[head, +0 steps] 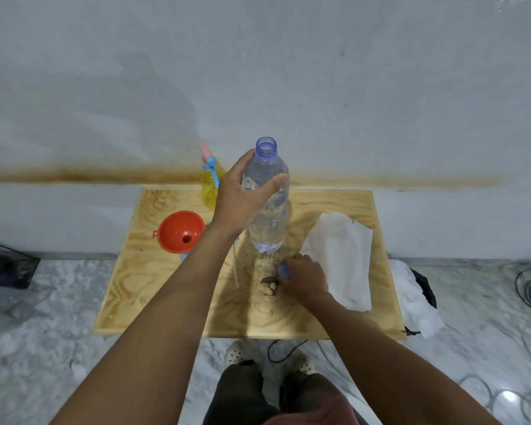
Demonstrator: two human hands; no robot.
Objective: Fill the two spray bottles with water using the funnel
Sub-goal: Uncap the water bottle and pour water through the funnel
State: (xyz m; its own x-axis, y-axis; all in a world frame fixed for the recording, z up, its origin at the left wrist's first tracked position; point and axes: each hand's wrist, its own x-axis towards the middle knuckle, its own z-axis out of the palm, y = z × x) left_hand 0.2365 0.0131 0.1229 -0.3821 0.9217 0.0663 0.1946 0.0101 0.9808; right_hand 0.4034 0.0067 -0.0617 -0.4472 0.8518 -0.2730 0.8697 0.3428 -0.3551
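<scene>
My left hand (242,194) grips a clear water bottle (269,207) around its upper part; the bottle stands upright on the wooden table (319,314) with its blue neck open. My right hand (304,277) rests on the table in front of the bottle and pinches the blue cap (284,270). An orange funnel (181,231) sits at the left in the mouth of a light blue container that is mostly hidden beneath it. A yellow spray bottle (209,185) with a pink and blue head stands behind my left hand. A thin white tube (235,268) lies on the table by my left forearm.
White paper towels (344,259) lie on the table's right side, and more crumpled paper (417,305) lies on the marble floor to the right. Cables lie on the floor at far right. A stained wall is close behind the table. A dark box is at far left.
</scene>
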